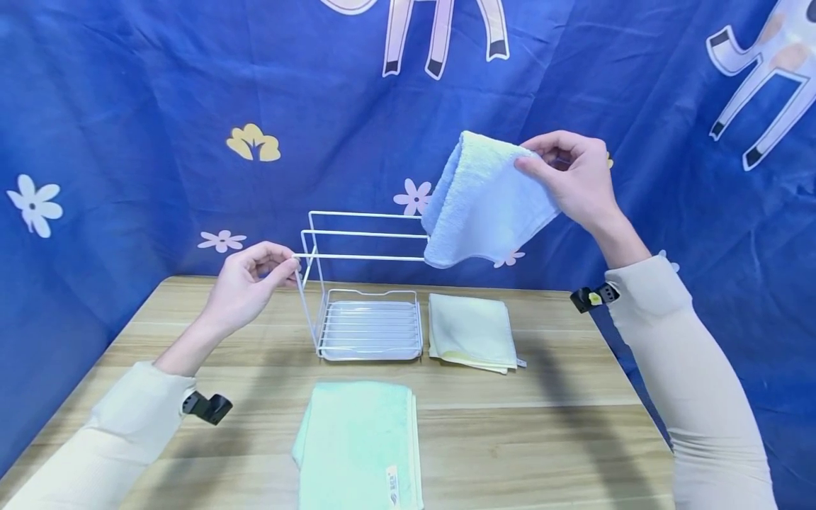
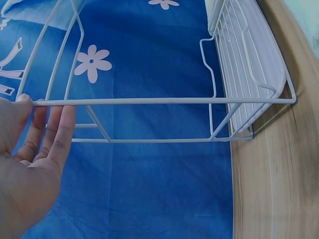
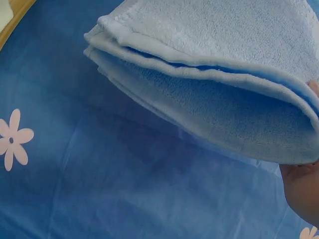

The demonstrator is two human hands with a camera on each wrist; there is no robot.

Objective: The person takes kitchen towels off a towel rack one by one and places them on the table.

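Observation:
A white wire rack [image 1: 357,257] with three top bars stands at the back of the table. My left hand [image 1: 255,280] pinches its upper left corner, thumb on one side of the wire and fingers on the other, as the left wrist view shows the hand [image 2: 35,164] at the rack's frame [image 2: 149,101]. Up at the rack's right end, my right hand [image 1: 576,177] grips a folded light blue towel [image 1: 487,202] by its edge. The towel droops down and left, covering the right ends of the bars. In the right wrist view, the towel's folded layers [image 3: 224,40] hang slightly apart.
A white tray [image 1: 370,352] forms the rack's base. Just right of it lies a folded pale yellow towel [image 1: 472,329]. Nearer the front is a folded mint green towel [image 1: 357,439] with a label. A blue patterned curtain [image 1: 159,177] hangs behind the wooden table [image 1: 497,453].

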